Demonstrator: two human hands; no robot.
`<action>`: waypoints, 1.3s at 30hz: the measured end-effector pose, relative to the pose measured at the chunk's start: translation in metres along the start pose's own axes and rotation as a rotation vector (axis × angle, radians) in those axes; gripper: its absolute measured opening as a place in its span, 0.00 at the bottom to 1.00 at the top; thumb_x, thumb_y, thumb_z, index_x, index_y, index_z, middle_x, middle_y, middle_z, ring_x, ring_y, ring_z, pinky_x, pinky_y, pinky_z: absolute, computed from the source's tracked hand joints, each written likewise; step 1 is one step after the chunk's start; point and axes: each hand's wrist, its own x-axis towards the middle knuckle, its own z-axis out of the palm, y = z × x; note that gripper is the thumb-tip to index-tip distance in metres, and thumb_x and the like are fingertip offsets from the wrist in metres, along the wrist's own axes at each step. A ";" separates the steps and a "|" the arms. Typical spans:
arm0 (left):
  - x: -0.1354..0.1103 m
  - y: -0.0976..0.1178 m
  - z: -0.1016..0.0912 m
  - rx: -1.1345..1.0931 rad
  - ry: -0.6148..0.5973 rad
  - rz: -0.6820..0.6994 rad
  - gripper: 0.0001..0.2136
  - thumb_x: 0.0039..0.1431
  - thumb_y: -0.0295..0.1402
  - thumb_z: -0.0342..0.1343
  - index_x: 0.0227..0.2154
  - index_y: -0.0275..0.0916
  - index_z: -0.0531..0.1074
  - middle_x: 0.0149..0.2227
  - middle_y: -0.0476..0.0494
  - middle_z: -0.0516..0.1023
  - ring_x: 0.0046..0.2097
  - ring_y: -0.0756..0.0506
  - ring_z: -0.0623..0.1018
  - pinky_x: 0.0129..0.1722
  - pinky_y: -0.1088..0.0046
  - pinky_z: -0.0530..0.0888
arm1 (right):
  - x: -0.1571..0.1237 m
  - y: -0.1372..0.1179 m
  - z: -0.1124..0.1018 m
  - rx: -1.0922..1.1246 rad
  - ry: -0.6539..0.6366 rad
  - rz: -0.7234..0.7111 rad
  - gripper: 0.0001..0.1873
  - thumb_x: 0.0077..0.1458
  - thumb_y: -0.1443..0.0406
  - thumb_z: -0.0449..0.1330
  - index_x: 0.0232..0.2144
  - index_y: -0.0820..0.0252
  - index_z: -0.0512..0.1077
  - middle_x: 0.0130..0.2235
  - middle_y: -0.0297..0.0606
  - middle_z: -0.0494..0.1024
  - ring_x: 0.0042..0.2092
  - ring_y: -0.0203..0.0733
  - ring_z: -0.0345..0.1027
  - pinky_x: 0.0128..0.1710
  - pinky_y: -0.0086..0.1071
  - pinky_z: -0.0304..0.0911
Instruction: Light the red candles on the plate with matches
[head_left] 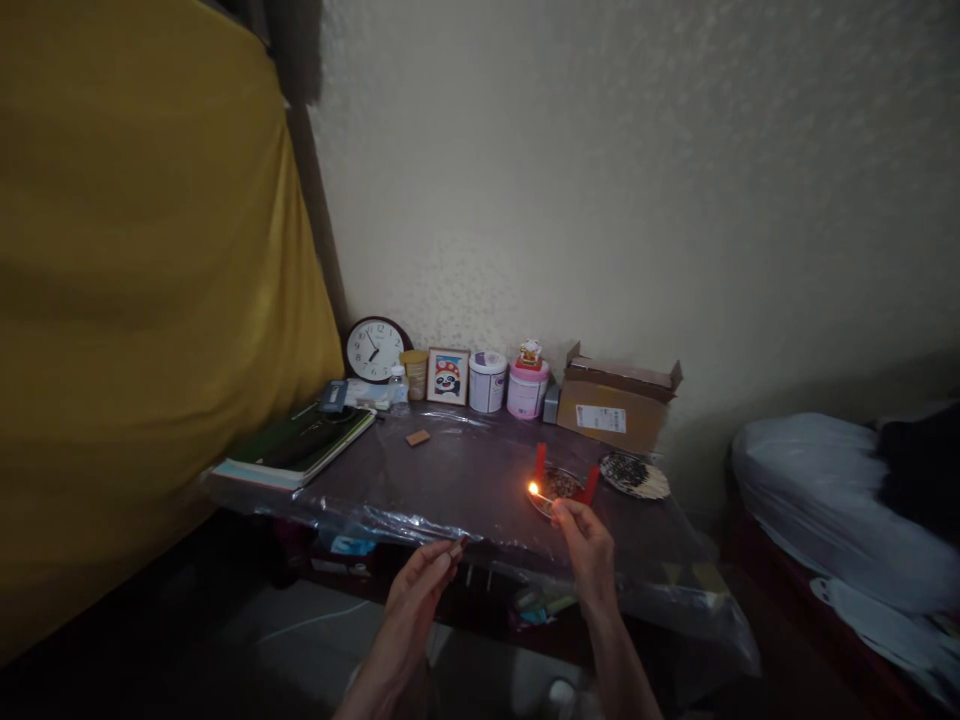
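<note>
My right hand (586, 545) is closed in a pinch on a burning match (540, 495), its flame held just left of a small dark plate (559, 487). Two short red candles (539, 462) stand at the plate's edges, one left and one right (591, 484). My left hand (424, 580) hovers at the table's front edge, fingers closed on a small matchbox (456, 547). The dark table (450, 480) is covered with clear plastic sheeting.
Along the wall stand a round clock (374, 349), a framed picture (448, 376), two tubs (488, 381), a cardboard box (616, 405). Books (300, 450) lie at the table's left; a patterned dish (634, 474) sits right. Yellow curtain left, bedding (817, 500) right.
</note>
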 end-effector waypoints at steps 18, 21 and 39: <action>0.007 -0.006 -0.003 0.003 0.003 -0.001 0.11 0.47 0.34 0.61 0.35 0.37 0.75 0.39 0.42 0.78 0.43 0.45 0.74 0.47 0.70 0.67 | 0.008 0.014 0.004 0.239 -0.015 0.057 0.11 0.43 0.59 0.63 0.28 0.61 0.74 0.26 0.34 0.76 0.30 0.39 0.70 0.35 0.32 0.64; 0.010 -0.007 -0.003 0.011 0.002 -0.009 0.11 0.47 0.35 0.61 0.35 0.37 0.75 0.39 0.42 0.78 0.43 0.46 0.74 0.46 0.71 0.67 | 0.011 0.017 0.004 0.272 -0.033 0.076 0.12 0.42 0.59 0.64 0.29 0.61 0.73 0.26 0.34 0.77 0.31 0.39 0.70 0.35 0.32 0.64; 0.052 -0.008 0.012 0.008 -0.022 0.014 0.09 0.48 0.34 0.60 0.34 0.37 0.75 0.37 0.43 0.78 0.42 0.47 0.74 0.47 0.70 0.65 | 0.027 -0.010 0.015 0.006 -0.122 -0.030 0.12 0.46 0.57 0.59 0.29 0.60 0.75 0.29 0.37 0.77 0.32 0.42 0.70 0.33 0.32 0.65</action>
